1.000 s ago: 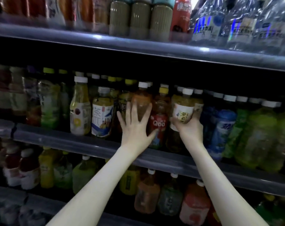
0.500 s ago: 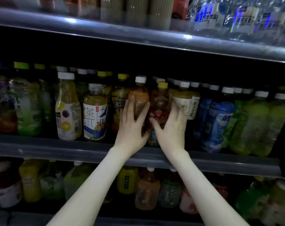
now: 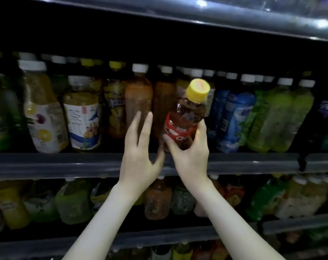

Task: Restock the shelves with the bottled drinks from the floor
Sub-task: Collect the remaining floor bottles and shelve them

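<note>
Red-label bottle (image 3: 185, 113) now pulled forward from shelf (image 3: 65, 164), tilted, in right hand (image 3: 192, 158).

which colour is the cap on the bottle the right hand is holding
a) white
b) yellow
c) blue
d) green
b: the bottle with the red label, held in the right hand and tilted out in front of the shelf row, has a yellow cap.
</note>
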Motion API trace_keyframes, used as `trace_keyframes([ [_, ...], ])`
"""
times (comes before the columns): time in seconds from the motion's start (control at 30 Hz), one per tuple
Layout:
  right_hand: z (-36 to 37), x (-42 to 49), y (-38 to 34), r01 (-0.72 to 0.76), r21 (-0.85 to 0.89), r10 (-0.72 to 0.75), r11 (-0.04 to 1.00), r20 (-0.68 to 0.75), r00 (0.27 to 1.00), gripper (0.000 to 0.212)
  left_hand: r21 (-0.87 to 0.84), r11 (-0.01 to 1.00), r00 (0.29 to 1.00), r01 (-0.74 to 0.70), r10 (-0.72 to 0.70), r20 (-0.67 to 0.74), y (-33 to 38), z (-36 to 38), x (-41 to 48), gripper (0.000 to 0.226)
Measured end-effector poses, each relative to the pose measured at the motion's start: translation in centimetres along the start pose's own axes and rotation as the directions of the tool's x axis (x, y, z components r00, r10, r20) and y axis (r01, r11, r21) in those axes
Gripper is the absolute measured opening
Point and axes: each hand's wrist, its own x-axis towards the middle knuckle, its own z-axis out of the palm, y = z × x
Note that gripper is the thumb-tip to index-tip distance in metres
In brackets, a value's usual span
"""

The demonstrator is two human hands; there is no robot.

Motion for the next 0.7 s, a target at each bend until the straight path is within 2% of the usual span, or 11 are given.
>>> trace_keyframes([
  [0.1,-4.4,-0.9,-0.4,0.077,-0.002,-0.077,0.997,-0.040,0.996,0.073,-0.099,0.989,0.990,-0.112,0.119,0.072,2.7,2.4,-1.4,0.075],
  [0.17,-7.9,-1.7,-0.3,0.069,0.027,-0.068,0.997,-0.010,0.998,0.067,-0.195,0.973,0.983,-0.121,0.144,0.112,4.9,4.4,-2.3,0.078],
  [0.3,-15.9,-4.1,2.3,-0.057,0.025,0.053,0.998,0.132,0.990,0.066,-0.366,0.925,0.943,0.101,0.028,0.331,10.5,8.7,-4.8,0.082],
  [0.4,-22.9,-6.0,5.4,-0.263,0.004,0.251,0.965,0.286,0.925,0.062,-0.319,0.919,0.854,0.232,-0.036,0.519,14.2,13.5,-8.7,0.083],
  [0.47,-28.1,-7.2,7.8,-0.377,-0.045,0.371,0.925,0.316,0.873,0.054,-0.266,0.932,0.807,0.247,-0.046,0.588,16.8,17.4,-11.5,0.083],
  [0.57,-35.6,-8.6,11.3,-0.522,-0.081,0.524,0.849,0.253,0.813,0.045,-0.237,0.933,0.724,0.272,-0.037,0.688,22.0,22.9,-13.8,0.084],
  [0.7,-43.7,-9.3,15.7,-0.601,-0.133,0.615,0.788,0.157,0.773,0.038,-0.187,0.933,0.592,0.308,-0.034,0.805,28.9,29.2,-14.6,0.072],
])
